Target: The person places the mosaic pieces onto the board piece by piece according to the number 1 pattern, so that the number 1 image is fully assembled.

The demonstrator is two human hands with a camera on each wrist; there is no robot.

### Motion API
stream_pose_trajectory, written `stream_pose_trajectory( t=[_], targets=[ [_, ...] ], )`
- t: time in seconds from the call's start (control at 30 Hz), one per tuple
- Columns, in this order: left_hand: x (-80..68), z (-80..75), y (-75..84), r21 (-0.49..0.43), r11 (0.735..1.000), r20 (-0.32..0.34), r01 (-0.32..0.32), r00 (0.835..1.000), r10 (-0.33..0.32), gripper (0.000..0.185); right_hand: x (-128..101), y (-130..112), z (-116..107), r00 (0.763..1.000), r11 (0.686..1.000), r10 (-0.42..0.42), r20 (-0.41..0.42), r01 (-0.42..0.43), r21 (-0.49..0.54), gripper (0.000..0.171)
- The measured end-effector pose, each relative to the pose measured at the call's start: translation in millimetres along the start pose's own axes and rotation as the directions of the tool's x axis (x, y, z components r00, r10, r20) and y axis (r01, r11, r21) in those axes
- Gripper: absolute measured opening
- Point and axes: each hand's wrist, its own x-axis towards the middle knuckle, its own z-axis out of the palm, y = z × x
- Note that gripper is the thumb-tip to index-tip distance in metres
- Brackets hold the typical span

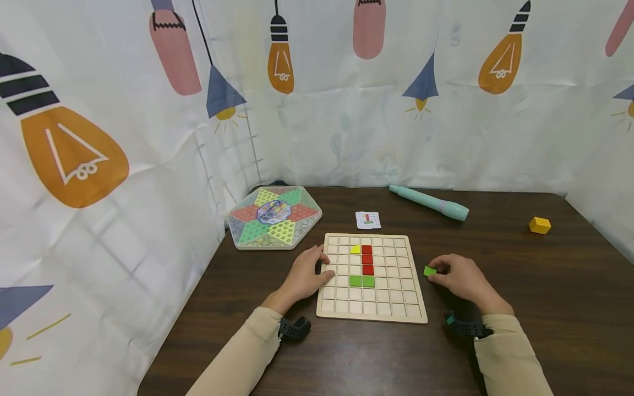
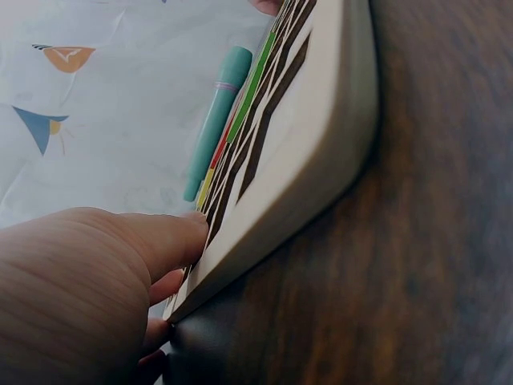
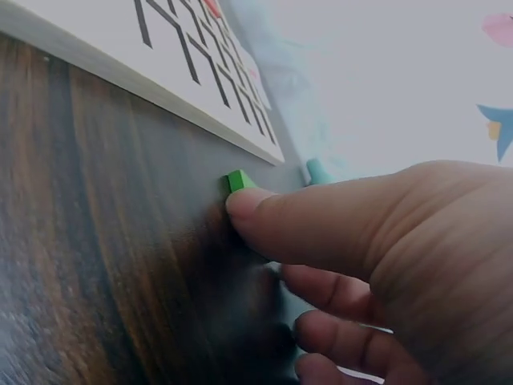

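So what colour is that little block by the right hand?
Green. The small block at the right hand's fingertips shows best in the head view.

The head view looks forward and down from above at the whole tabletop [image 1: 495, 341]. Each wrist view sits low and close, skimming the wood: the left along the grid board [image 2: 313, 160] edge, the right toward the board [image 3: 120, 48] corner; all share the board

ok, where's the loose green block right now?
Head view: green block lies on the table right of the grid board, at the right hand's fingertips.
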Motion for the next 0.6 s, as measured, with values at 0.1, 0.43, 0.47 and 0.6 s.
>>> stream_pose_trajectory(
  t=[0.1,0.43,0.47,0.6],
  targets=[
    [0.3,0.3,-0.1,-0.001,1.000,0.000,0.000,1.000,0.000,0.017,0.7,-1.0,2.6,0.999,1.000,-0.017,-0.045,0.016,-0.014,0.027],
    [0.0,0.0,-0.7,0.006,1.000,-0.001,-0.015,1.000,0.015,0.018,2.5,-1.5,7.1,0.996,0.999,-0.013,-0.086,0.009,-0.039,0.026],
    [0.1,-0.1,-0.6,0.006,1.000,-0.001,-0.015,1.000,0.015,0.018,2.7,-2.2,7.2,0.996,0.999,-0.009,-0.083,0.006,-0.041,0.026],
    [0.1,-0.3,-0.2,0.005,1.000,-0.001,-0.015,1.000,0.015,0.018,3.4,-6.1,7.3,0.997,0.999,-0.007,-0.082,0.003,-0.044,0.026]
  ],
)
